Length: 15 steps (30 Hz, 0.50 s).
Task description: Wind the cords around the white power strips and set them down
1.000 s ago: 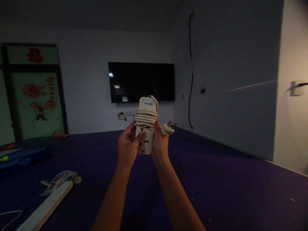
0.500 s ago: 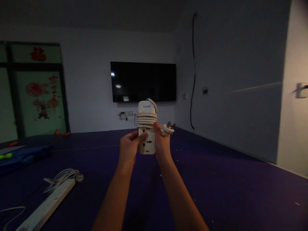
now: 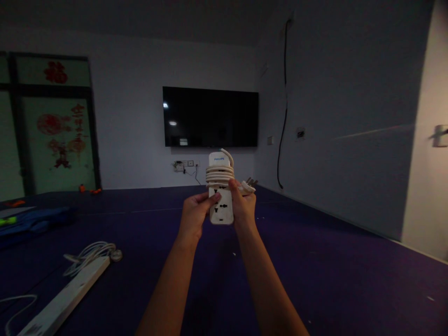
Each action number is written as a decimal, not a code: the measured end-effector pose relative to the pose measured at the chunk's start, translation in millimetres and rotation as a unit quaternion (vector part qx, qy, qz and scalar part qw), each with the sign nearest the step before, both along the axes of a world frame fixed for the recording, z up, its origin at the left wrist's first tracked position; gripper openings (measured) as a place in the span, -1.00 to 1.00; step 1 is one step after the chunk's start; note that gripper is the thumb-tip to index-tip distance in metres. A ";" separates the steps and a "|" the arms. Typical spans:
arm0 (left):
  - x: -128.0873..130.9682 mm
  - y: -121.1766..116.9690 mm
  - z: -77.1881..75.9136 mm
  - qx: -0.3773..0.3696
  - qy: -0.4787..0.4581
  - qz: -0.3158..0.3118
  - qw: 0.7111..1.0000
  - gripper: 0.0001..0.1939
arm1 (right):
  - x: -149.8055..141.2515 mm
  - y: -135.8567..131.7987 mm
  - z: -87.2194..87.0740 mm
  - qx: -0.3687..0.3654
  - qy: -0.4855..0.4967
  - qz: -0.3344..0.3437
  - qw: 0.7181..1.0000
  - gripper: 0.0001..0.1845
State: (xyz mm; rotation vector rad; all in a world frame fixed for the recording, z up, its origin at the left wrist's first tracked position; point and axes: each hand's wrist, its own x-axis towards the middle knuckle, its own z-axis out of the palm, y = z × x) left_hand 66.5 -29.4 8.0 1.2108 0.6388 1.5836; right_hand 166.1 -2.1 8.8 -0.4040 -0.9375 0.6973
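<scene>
I hold a white power strip [image 3: 221, 205] upright in front of me with both hands. Its white cord [image 3: 219, 176] is wound several times around the upper half, and the plug [image 3: 248, 186] sticks out to the right. My left hand [image 3: 194, 215] grips the strip's left side with the thumb across its face. My right hand [image 3: 243, 209] closes around the right side, just under the plug. Both arms reach forward over the dark purple floor [image 3: 315, 261].
A long white power strip [image 3: 65, 298] with a bundled cord [image 3: 89, 254] lies on the floor at the lower left. A black TV [image 3: 210, 116] hangs on the far wall above wall sockets [image 3: 182, 164]. A glass door [image 3: 52, 130] with red decorations stands left; blue items [image 3: 31, 221] lie near it.
The strip and both hands have shifted slightly right and lower in view. The grip is the same.
</scene>
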 end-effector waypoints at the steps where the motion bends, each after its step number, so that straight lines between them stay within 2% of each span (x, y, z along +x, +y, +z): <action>1: 0.1 3.0 -1.8 -0.002 0.010 0.007 1.000 -0.62 | 2.4 2.0 -1.4 -0.002 -0.019 -0.018 1.000 -0.42; 3: -1.3 10.3 -5.4 -0.003 0.015 0.059 0.998 -0.62 | 10.1 7.2 -5.0 -0.017 -0.076 -0.082 0.994 -0.39; 5: -5.7 17.7 -8.0 0.008 0.003 0.150 0.989 -0.58 | 21.2 13.1 -9.3 -0.067 -0.162 -0.185 0.967 -0.37; 7: -13.3 22.6 -8.5 0.045 -0.011 0.228 0.972 -0.57 | 34.5 18.6 -14.5 -0.162 -0.267 -0.305 0.900 -0.35; 9: -23.5 23.4 -6.5 0.098 -0.015 0.274 0.956 -0.63 | 48.6 23.9 -21.1 -0.265 -0.360 -0.384 0.808 -0.33; 11: -34.1 20.1 -2.3 0.140 -0.020 0.315 0.939 -0.72 | 62.8 29.8 -29.9 -0.338 -0.420 -0.402 0.740 -0.34; 15: -47.9 7.8 8.7 0.164 -0.029 0.381 0.909 -0.78 | 90.9 45.5 -55.2 -0.423 -0.468 -0.411 0.658 -0.36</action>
